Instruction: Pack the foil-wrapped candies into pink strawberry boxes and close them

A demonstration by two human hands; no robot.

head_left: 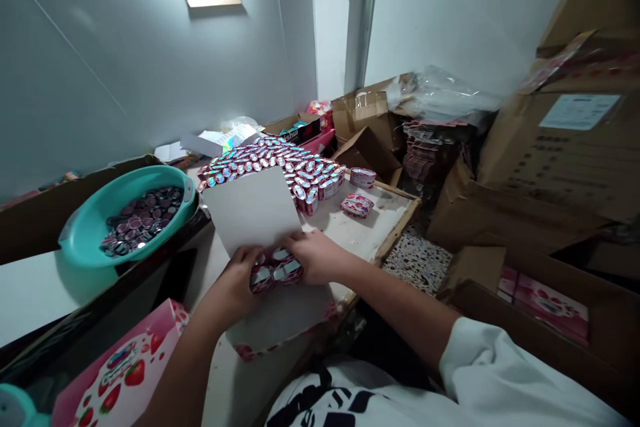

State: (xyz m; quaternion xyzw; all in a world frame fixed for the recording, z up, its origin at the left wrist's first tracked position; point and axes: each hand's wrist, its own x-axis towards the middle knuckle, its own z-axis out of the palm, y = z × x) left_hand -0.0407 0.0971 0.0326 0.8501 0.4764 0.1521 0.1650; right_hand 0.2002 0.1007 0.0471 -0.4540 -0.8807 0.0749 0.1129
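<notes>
In the head view, my left hand (241,280) and my right hand (314,257) are closed around the two sides of a cluster of small shiny packs (274,272). The packs sit between my hands inside an opened box (253,210), whose plain white lid stands up behind them. Its printed pink edge shows at the front. Behind the lid, many similar pink and silver packs (265,153) stand in tight rows on the table (357,233). Two packs lie apart from the rows on the right, one of them a strawberry-patterned pack (357,205).
A teal basin (83,233) of small round pieces stands at the left, above a pink strawberry-printed box (120,367). Cardboard boxes (550,160) fill the right side. An open carton (475,273) at lower right holds pink boxes (550,303).
</notes>
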